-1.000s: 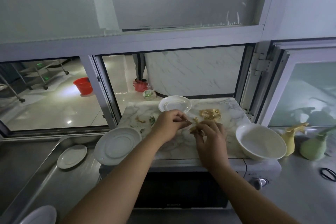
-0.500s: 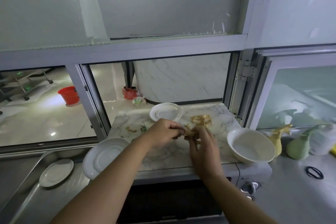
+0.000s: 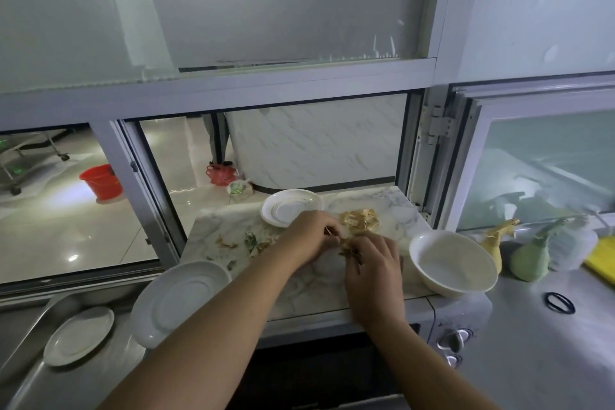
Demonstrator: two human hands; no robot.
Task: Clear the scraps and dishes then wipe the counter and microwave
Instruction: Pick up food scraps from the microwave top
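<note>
Both hands, left (image 3: pixel 311 234) and right (image 3: pixel 372 271), pinch scraps (image 3: pixel 349 248) mid-slab; bowl (image 3: pixel 452 265) overhangs the right edge.

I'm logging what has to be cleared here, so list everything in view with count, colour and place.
Round ceramic plates: three, white; small one at the back of the marble-patterned top, large one overhanging its left front corner, small one on the steel tray at left.
Deep ceramic bowl: one, white, right front corner of the top.
Food scraps: yellow pile at back, greenish bits at left.
Spray bottles: yellow, green, on the steel counter right.
Rubber bands: black, counter.
Plastic bucket: red, floor outside.
Left hand, right hand: both pinching scraps.
</note>
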